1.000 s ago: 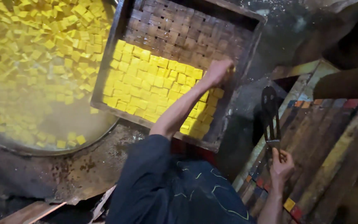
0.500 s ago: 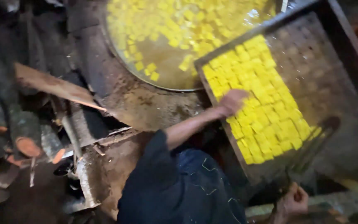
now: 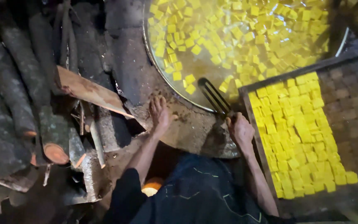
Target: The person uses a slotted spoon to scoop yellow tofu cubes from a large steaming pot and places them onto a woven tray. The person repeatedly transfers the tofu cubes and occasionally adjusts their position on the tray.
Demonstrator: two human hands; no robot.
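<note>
Down at the lower middle of the view, the right hand is closed tight around the handle of a dark slotted spatula, whose blade points up and away from the person, lying over the near rim of the wok with its tip among the floating cubes. That hand sits just beside the near left corner of the tray. The left hand holds nothing: its palm is pressed flat, fingers spread, on the sooty stove ledge just outside the wok's rim, the forearm running back toward the body in a dark sleeve. Between the two arms lies the person's lap in dark blue cloth, and below the left forearm an orange glow shows in a gap under the ledge. The wok is wide and round, filled with yellowish liquid and many small yellow cubes scattered across it. To the right, the tray is a dark-framed woven rack; more yellow cubes are packed in close rows over its left part, while its right part is bare brown weave. To the left of the stove lie stacked logs, some with cut ends showing, and a flat plank slants across them toward the ledge.
</note>
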